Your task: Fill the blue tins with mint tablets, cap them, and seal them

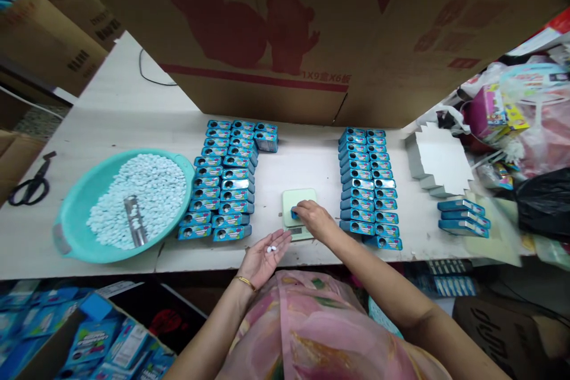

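Note:
My left hand (pixel 262 255) lies palm up near the table's front edge, fingers outstretched, carrying a few white tablets (pixel 271 249) in the palm. Just beyond it stands a small pale green scale (pixel 289 196). Over the scale, my right hand (pixel 314 218) has its fingers closed on a small blue tin (pixel 294 214), mostly hidden by the fingers. Rows of blue tins (pixel 236 208) stand to the left of the scale, and more blue tins (pixel 357 205) to the right. A turquoise basin (pixel 71 208) full of white tablets holds a metal scoop (pixel 134 219).
A large cardboard box (pixel 276 95) walls off the back of the table. Scissors (pixel 33 184) lie at far left. On the right are stacked white cards (pixel 440 157), several blue tins (pixel 463 218) and a black bag (pixel 545 205). Blue packages (pixel 93 338) fill a box below left.

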Demonstrator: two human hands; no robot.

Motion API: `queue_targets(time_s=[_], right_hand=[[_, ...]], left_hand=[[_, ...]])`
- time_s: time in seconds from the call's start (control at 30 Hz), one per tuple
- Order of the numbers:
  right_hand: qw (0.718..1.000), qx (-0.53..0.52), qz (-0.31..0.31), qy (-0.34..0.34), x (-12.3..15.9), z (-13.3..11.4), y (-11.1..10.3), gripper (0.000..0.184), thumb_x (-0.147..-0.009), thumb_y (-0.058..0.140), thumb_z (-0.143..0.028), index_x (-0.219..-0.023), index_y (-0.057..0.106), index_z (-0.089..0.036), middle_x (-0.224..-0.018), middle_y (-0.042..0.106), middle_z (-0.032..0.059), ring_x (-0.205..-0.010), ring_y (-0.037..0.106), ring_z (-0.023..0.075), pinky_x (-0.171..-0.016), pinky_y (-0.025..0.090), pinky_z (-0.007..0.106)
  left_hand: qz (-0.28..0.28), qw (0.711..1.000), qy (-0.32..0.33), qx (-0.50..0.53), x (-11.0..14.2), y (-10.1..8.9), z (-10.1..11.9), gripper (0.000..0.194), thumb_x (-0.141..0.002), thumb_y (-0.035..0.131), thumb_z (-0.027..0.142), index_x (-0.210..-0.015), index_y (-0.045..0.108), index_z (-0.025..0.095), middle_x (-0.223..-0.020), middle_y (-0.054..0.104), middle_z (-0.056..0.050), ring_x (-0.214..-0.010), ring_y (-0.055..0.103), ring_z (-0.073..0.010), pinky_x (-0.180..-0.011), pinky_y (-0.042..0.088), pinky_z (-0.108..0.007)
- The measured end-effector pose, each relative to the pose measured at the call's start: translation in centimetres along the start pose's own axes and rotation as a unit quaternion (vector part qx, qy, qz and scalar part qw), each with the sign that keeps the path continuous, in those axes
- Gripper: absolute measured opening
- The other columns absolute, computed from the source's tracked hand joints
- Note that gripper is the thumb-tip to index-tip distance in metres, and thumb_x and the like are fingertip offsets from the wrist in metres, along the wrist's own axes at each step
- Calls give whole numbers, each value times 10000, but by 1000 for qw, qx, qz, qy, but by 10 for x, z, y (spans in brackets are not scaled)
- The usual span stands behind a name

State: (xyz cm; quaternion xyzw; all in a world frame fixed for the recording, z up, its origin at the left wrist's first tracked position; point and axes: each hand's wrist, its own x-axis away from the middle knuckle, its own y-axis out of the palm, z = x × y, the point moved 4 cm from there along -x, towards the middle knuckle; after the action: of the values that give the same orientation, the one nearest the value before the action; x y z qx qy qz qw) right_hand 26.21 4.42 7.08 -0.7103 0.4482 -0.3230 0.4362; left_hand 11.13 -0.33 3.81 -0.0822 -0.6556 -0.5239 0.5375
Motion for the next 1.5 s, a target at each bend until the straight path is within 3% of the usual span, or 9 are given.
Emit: queue_targets(time_s=[0.23,0.4,0.53,0.77,0.93,1.03,1.17,1.37,1.5], right_hand=[[980,-134,146,30,13,-10,-8,269,-837,311,-115,-983,529,-173,-945,555,63,-908,496,127,-797,402,257],[990,-57,-2,-127,32,-73,27,236,-809,402,-163,-1025,497,-178,-950,547,57,-903,475,153,-769,402,276],[986,26,-69,-149,36,-94,57,194,-781,426,-120,-956,508,-138,-887,544,56,-846,471,176,-685,411,288],[984,-8,-69,-161,37,-95,58,132,-781,439,-127,-898,492,-159,-906,536,17,-790,481,130,-638,407,234],[992,-34,-9,-117,29,-71,32,88,-796,427,-167,-831,505,-146,-799,540,41,-743,483,137,-640,414,228],[996,-47,67,-31,21,-35,7,117,-812,394,-163,-825,510,-150,-803,538,55,-784,486,145,-707,414,245],[994,-45,89,34,13,0,-8,122,-807,406,-165,-836,524,-164,-803,546,56,-766,513,150,-695,430,258],[983,-113,143,27,19,11,-16,174,-827,379,-179,-916,528,-183,-860,569,48,-822,536,136,-745,431,250],[972,-133,186,61,30,20,-23,164,-814,404,-189,-885,552,-198,-840,587,37,-788,548,140,-718,440,261]], left_hand=[[-4,1000,-10,5,2,-10,-5,231,-755,439,143,-933,543,39,-1020,576,-174,-1013,505,-230,-818,449,-301],[-47,998,-40,16,4,-13,-13,290,-785,417,239,-971,544,56,-862,631,-115,-851,582,-179,-796,443,-299],[-55,995,-78,8,8,-19,-20,413,-803,369,324,-1118,468,76,-1020,582,-143,-974,527,-221,-847,402,-354],[-30,997,-74,-13,16,-26,-19,402,-809,351,340,-1091,493,93,-1017,584,-143,-983,523,-232,-845,400,-377],[-60,997,-46,-7,18,-22,-12,335,-787,404,341,-977,552,108,-991,596,-142,-994,516,-233,-853,398,-373],[-26,999,14,-25,22,-25,8,284,-777,431,299,-945,563,112,-1035,577,-149,-1008,508,-228,-849,408,-358],[52,985,152,-68,38,-33,57,210,-762,446,223,-886,581,121,-959,611,-120,-939,549,-200,-802,445,-327],[160,896,394,-128,74,-56,145,137,-697,531,238,-791,589,155,-751,648,-41,-781,597,-155,-759,469,-302],[226,862,434,-136,80,-83,176,124,-676,553,222,-782,581,164,-692,645,-19,-707,605,-141,-771,462,-317]])
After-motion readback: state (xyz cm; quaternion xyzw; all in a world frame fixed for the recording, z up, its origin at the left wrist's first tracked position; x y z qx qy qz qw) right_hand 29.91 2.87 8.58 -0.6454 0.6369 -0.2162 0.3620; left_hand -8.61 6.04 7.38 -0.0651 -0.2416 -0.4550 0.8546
